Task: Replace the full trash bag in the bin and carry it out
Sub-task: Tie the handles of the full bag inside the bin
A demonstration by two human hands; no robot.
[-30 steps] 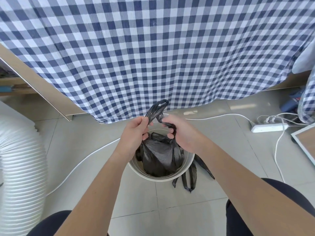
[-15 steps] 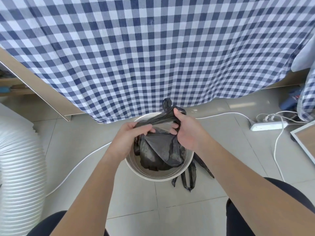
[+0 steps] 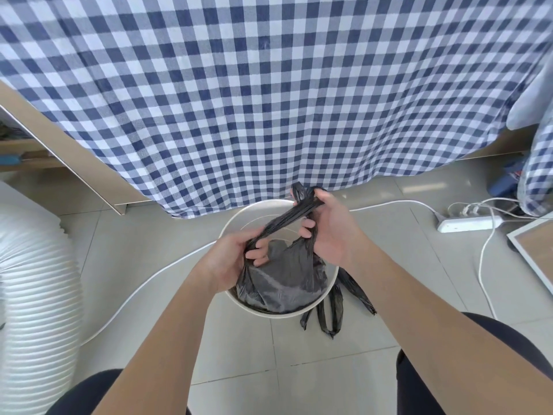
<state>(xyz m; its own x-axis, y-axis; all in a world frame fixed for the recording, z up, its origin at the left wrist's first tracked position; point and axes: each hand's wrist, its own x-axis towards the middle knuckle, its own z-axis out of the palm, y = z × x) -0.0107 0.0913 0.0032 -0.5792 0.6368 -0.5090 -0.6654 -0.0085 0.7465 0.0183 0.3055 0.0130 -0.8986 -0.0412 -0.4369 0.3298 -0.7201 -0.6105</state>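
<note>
**Tying off the full bag over the bin**

Far left: ribbed white duct (image 3: 36, 295), bulky, lying on the floor. A white cable (image 3: 143, 292) runs across the tiles from there toward the bin.

Centre: left hand (image 3: 230, 262) clamped on the near end of a stretched bag handle (image 3: 287, 217). Black trash bag (image 3: 284, 280) sits inside the white bin (image 3: 239, 217), bulging at the near rim. Right hand (image 3: 332, 232) closed on the far end of the handle, bunched at the fingers.

Judgement: knot in progress. Keep the handle taut, cross low against the bag's neck, cinch before lifting.

Right of bin: loose black bag strips (image 3: 332, 310) on the floor, touching its base. Far right: power strip (image 3: 466, 224) with cords, a trip hazard.

Checked cloth (image 3: 269, 100) hangs just behind the bin; lift straight up, toward the near side.
</note>
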